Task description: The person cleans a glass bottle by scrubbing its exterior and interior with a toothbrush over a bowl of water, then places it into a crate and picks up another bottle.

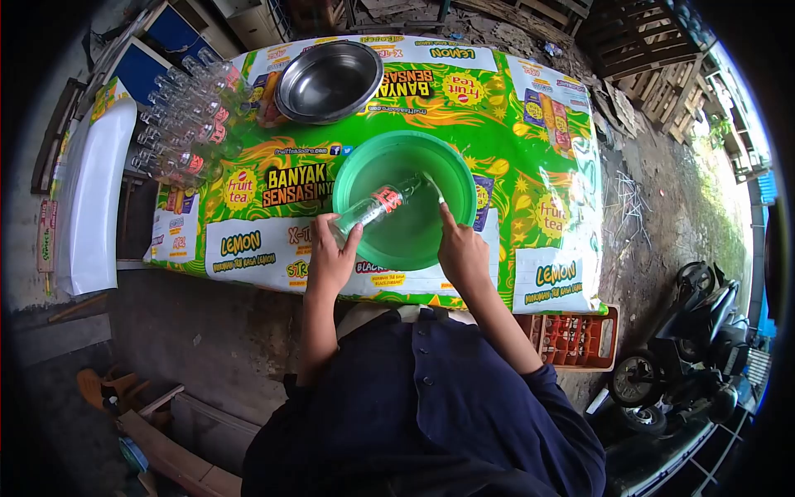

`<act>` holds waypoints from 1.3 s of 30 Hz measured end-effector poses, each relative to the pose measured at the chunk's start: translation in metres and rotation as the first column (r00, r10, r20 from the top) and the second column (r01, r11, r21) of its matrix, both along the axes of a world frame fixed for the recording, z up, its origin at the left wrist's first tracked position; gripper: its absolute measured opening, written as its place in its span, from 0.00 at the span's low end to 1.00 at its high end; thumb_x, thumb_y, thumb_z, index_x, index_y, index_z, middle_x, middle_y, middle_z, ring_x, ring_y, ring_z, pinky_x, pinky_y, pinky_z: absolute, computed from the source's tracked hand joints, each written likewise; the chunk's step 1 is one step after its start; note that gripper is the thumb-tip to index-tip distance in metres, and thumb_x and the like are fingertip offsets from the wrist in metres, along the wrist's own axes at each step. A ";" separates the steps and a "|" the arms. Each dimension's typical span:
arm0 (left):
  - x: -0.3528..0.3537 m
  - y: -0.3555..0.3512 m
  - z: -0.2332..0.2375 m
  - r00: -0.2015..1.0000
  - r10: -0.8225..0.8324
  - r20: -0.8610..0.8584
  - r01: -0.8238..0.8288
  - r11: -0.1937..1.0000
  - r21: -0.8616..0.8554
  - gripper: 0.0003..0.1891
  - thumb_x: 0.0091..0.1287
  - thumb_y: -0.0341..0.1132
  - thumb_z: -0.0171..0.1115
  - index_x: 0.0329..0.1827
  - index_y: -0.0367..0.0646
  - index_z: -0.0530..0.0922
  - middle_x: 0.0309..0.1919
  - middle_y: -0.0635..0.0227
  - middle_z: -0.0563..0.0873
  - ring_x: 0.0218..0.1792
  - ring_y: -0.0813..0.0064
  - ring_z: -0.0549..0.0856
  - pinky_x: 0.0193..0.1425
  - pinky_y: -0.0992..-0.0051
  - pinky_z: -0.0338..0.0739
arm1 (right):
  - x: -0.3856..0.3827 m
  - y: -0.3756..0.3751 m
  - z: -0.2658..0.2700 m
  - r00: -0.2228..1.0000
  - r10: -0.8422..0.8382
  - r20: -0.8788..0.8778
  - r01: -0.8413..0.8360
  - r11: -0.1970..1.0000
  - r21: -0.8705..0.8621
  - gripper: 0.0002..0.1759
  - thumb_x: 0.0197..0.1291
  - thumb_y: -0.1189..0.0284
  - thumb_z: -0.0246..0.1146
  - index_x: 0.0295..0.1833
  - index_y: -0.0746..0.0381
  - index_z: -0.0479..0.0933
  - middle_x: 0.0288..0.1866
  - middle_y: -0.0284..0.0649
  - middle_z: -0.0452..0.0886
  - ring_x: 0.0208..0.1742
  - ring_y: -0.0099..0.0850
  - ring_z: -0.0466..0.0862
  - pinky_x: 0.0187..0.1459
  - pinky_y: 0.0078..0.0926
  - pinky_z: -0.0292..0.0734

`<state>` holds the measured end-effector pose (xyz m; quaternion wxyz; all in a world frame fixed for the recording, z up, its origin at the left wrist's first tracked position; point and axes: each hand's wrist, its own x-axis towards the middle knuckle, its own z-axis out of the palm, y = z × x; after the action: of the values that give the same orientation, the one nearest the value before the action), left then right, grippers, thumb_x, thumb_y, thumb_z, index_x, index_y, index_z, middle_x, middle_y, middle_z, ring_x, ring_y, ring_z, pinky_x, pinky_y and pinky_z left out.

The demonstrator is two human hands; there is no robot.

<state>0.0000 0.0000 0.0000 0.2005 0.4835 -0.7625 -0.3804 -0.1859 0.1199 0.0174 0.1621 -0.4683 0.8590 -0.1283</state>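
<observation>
A green plastic basin (469, 178) stands near the front of the table. Over its left side lies a clear glass bottle (370, 209) with a red-and-white label, tilted with its neck toward the upper right. My left hand (333, 255) is wrapped round the bottle's base at the basin's left rim. From the right, my right hand (462, 248) reaches over the basin's rim, closed on a slim whitish tool (433, 186). The tool's far tip lies right by the bottle's mouth; its exact kind is too small to make out.
A steel bowl (330, 81) sits behind the basin. Several clear glass bottles (186, 124) stand grouped at the table's left end. The table (530, 207) has a green printed cover. A red crate (575, 340) sits below its right front corner; a motorbike (687, 348) stands farther right.
</observation>
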 end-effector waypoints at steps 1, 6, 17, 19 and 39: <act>0.000 0.003 0.002 1.000 0.000 -0.014 0.000 1.000 -0.008 0.29 0.57 0.46 0.64 0.53 0.39 0.61 0.49 0.50 0.69 0.50 0.50 0.72 0.52 0.59 0.67 | 0.000 0.008 0.008 1.000 0.001 -0.013 -0.001 1.000 0.020 0.27 0.55 0.75 0.50 0.64 0.56 0.63 0.25 0.52 0.77 0.23 0.46 0.79 0.26 0.44 0.73; -0.003 0.016 -0.001 0.991 0.004 -0.135 -0.012 0.998 -0.062 0.23 0.58 0.39 0.64 0.48 0.37 0.63 0.38 0.55 0.76 0.41 0.58 0.77 0.46 0.66 0.70 | 0.013 0.043 0.033 0.995 0.056 0.079 -0.053 0.998 -0.035 0.28 0.54 0.76 0.51 0.64 0.59 0.62 0.25 0.53 0.76 0.23 0.48 0.78 0.25 0.45 0.72; -0.006 0.009 0.020 0.997 0.008 0.071 -0.006 0.999 -0.038 0.23 0.59 0.44 0.62 0.45 0.37 0.63 0.44 0.48 0.70 0.45 0.49 0.72 0.49 0.59 0.67 | 0.023 0.006 0.007 0.994 0.092 0.052 -0.088 0.994 -0.071 0.32 0.51 0.77 0.50 0.66 0.60 0.59 0.28 0.50 0.75 0.23 0.45 0.79 0.22 0.43 0.73; -0.008 0.008 0.015 0.999 0.034 -0.017 -0.035 0.994 -0.102 0.24 0.59 0.45 0.61 0.48 0.37 0.63 0.45 0.48 0.69 0.46 0.49 0.72 0.50 0.58 0.67 | 0.041 0.020 0.020 0.990 0.133 0.056 -0.130 0.990 -0.056 0.32 0.51 0.78 0.50 0.66 0.61 0.60 0.28 0.50 0.75 0.23 0.45 0.79 0.23 0.42 0.73; -0.001 0.000 0.013 0.995 -0.058 0.075 0.068 0.989 -0.128 0.25 0.55 0.43 0.67 0.44 0.38 0.63 0.38 0.53 0.76 0.41 0.55 0.77 0.46 0.63 0.70 | 0.032 -0.001 -0.012 0.992 0.068 0.109 -0.050 0.985 -0.166 0.32 0.52 0.78 0.49 0.67 0.59 0.57 0.32 0.51 0.74 0.23 0.46 0.78 0.24 0.44 0.74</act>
<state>-0.0007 0.0000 0.0132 0.1923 0.4582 -0.8072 -0.3186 -0.1542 0.1190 0.0058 0.1758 -0.4972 0.8207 -0.2198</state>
